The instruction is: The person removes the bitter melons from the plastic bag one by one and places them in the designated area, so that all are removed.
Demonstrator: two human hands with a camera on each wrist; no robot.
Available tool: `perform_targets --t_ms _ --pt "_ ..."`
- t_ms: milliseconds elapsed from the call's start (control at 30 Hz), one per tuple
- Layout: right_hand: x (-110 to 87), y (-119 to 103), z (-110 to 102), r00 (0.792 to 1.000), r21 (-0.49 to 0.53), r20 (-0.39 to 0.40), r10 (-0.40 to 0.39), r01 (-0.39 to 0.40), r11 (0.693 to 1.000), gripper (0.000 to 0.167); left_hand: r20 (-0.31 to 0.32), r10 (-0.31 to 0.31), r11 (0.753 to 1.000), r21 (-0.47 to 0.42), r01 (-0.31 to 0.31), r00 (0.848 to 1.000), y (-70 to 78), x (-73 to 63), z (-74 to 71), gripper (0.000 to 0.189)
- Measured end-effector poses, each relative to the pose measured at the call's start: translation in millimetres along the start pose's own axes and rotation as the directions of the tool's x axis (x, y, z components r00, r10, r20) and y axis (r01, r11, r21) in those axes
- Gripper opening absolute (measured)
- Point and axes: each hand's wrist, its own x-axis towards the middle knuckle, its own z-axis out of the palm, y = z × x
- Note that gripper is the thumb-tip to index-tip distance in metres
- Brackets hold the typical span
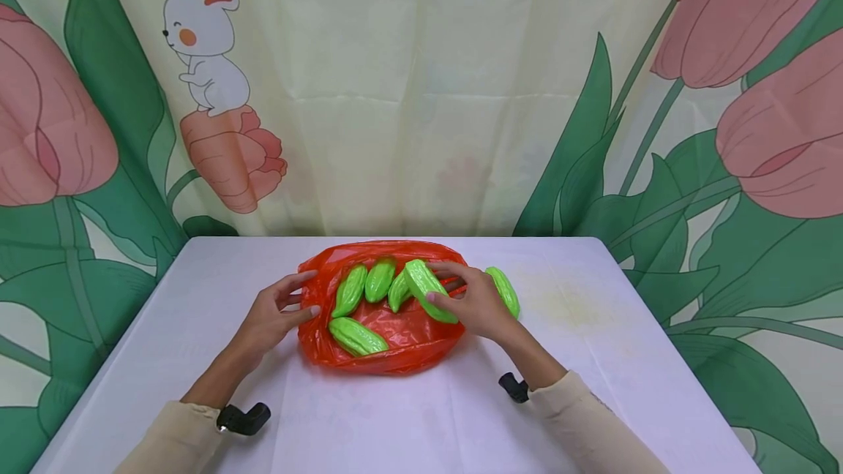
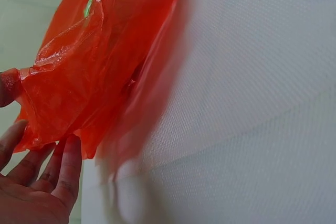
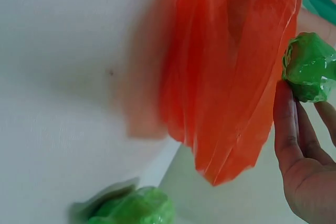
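A red plastic bag (image 1: 421, 346) lies wide-mouthed on the table, with several ridged green bitter melons (image 1: 358, 336) inside it. At the bag's left rim my left hand (image 1: 273, 313) holds the plastic, thumb at the edge and fingers against the outside. My right hand (image 1: 477, 302) grips one bitter melon (image 1: 424, 287) between thumb and fingers, over the right side of the bag's mouth. In the right wrist view, the end of this held bitter melon (image 3: 312, 66) shows beside the bag's outer wall (image 3: 231, 87).
Another bitter melon (image 1: 503, 291) lies on the table just right of the bag, beyond the right hand. A white cloth covers the table (image 1: 369, 423). Behind its far edge hangs a curtain (image 1: 408, 93) printed with tulips and a rabbit.
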Motion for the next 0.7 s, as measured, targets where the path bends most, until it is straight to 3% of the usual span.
perform_targets --t_ms 700 --pt "-12.8 24.9 -45.1 0.989 -0.033 -0.106 0.105 -0.109 0.994 0.052 0.002 -0.019 1.0 0.002 0.019 1.0 -1.5 2.2 1.1 0.072"
